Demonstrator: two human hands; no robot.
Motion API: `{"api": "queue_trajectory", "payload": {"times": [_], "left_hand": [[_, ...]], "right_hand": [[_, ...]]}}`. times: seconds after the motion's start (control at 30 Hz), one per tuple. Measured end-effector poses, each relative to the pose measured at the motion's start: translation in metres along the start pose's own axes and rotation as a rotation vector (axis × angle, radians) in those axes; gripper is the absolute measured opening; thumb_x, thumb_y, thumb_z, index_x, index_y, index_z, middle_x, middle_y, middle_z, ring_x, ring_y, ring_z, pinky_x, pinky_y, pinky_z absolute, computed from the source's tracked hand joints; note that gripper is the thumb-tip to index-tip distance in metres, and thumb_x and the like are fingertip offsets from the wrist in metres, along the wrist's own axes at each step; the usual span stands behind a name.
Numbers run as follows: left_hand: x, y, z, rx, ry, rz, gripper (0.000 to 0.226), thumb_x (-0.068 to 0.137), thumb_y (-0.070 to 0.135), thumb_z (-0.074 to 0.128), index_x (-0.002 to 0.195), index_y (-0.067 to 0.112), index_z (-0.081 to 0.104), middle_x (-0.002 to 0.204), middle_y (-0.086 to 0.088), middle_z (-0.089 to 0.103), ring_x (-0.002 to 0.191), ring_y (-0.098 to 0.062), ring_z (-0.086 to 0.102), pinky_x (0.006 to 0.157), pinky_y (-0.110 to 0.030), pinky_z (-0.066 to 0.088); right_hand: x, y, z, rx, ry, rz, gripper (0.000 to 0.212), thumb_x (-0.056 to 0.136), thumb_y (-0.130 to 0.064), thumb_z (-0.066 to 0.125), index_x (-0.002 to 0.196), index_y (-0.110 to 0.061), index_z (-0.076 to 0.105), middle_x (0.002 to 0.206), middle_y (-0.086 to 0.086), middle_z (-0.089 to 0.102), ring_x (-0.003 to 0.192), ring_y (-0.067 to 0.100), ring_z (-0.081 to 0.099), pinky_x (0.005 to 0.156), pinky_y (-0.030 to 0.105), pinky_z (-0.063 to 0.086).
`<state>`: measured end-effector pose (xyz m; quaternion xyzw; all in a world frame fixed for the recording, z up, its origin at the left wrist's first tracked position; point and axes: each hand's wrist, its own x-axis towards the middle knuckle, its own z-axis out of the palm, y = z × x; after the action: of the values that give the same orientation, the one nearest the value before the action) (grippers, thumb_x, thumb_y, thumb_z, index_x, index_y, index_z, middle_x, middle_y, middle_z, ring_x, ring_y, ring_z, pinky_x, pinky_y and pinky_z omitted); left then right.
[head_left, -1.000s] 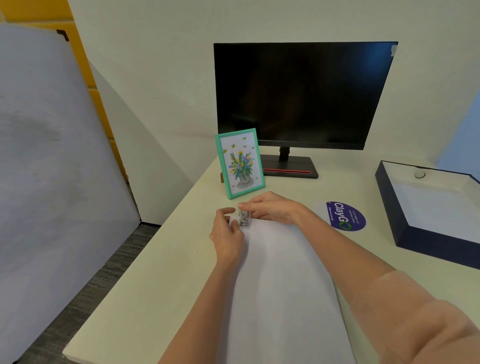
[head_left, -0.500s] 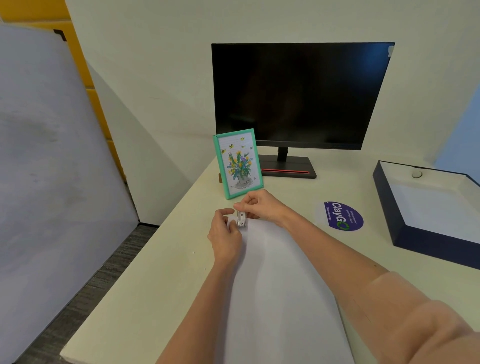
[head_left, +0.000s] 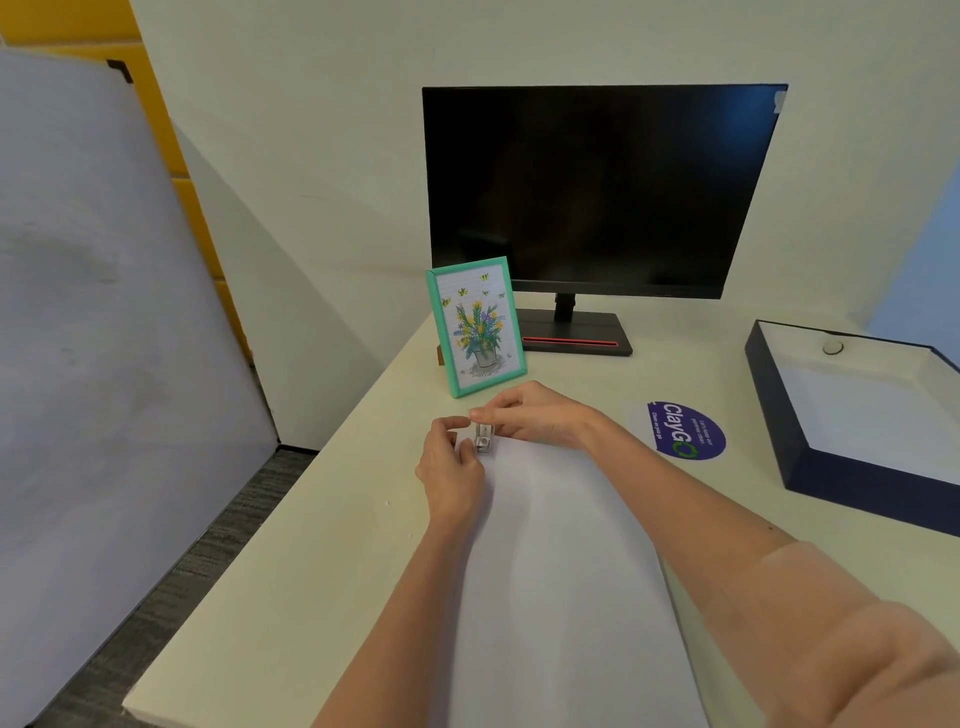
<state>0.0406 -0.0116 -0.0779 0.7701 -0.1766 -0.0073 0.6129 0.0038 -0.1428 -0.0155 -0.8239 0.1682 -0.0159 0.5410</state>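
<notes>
Unmoved, left hand (head_left: 452, 475) and right hand (head_left: 540, 418) pinch stapler (head_left: 483, 440) on paper (head_left: 550, 571); sticker (head_left: 685, 431) reads ClayGO

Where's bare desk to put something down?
Free: the cream desk left of the white paper sheet, and between black monitor base, round purple sticker and navy box. Crowded: the paper's top corner by the green picture frame, where left hand and right hand meet at the small silver metal clip.

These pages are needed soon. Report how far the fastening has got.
Done: the paper lies flat on the desk. In hand: the left hand pinches its far corner, the right hand grips a small metal fastener there. Left: whether it has closed cannot be told; both hands must let go.
</notes>
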Motion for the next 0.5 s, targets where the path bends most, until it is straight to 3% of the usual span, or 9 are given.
{"api": "queue_trajectory", "payload": {"times": [0.07, 0.17, 0.33, 0.5], "left_hand": [[0.0006, -0.0004, 0.0003, 0.012, -0.002, 0.005, 0.026, 0.088, 0.001, 0.046, 0.108, 0.014, 0.055, 0.108, -0.008, 0.064, 0.101, -0.029, 0.057, 0.095, -0.050, 0.042], [0.0010, -0.0013, 0.0003, 0.010, -0.004, 0.008, 0.026, 0.088, 0.000, 0.045, 0.106, 0.014, 0.056, 0.105, -0.011, 0.064, 0.099, -0.031, 0.056, 0.093, -0.051, 0.043], [0.0009, -0.0019, 0.0017, 0.028, -0.002, 0.011, 0.026, 0.089, 0.000, 0.044, 0.108, 0.013, 0.056, 0.109, -0.008, 0.064, 0.102, -0.029, 0.057, 0.094, -0.049, 0.043], [0.0018, -0.0035, 0.0014, 0.027, 0.005, 0.018, 0.024, 0.089, -0.001, 0.045, 0.107, 0.012, 0.054, 0.110, -0.011, 0.062, 0.102, -0.033, 0.056, 0.093, -0.049, 0.042]], "right_hand": [[0.0003, 0.0009, 0.0018, -0.040, 0.033, 0.001, 0.052, 0.072, -0.049, 0.077, 0.104, -0.009, 0.070, 0.102, 0.008, 0.072, 0.097, 0.019, 0.067, 0.091, 0.030, 0.053], [-0.0002, 0.0027, 0.0008, 0.019, 0.004, -0.013, 0.047, 0.073, -0.035, 0.080, 0.110, -0.009, 0.067, 0.109, 0.010, 0.070, 0.106, 0.019, 0.065, 0.100, 0.032, 0.049], [-0.0003, 0.0022, 0.0032, -0.044, 0.048, -0.005, 0.051, 0.073, -0.052, 0.074, 0.104, -0.011, 0.070, 0.103, 0.008, 0.072, 0.092, 0.017, 0.067, 0.089, 0.030, 0.052], [-0.0004, 0.0030, 0.0021, 0.013, -0.008, -0.004, 0.047, 0.075, -0.037, 0.078, 0.113, -0.013, 0.066, 0.104, 0.005, 0.071, 0.097, 0.013, 0.065, 0.092, 0.026, 0.051]]}}
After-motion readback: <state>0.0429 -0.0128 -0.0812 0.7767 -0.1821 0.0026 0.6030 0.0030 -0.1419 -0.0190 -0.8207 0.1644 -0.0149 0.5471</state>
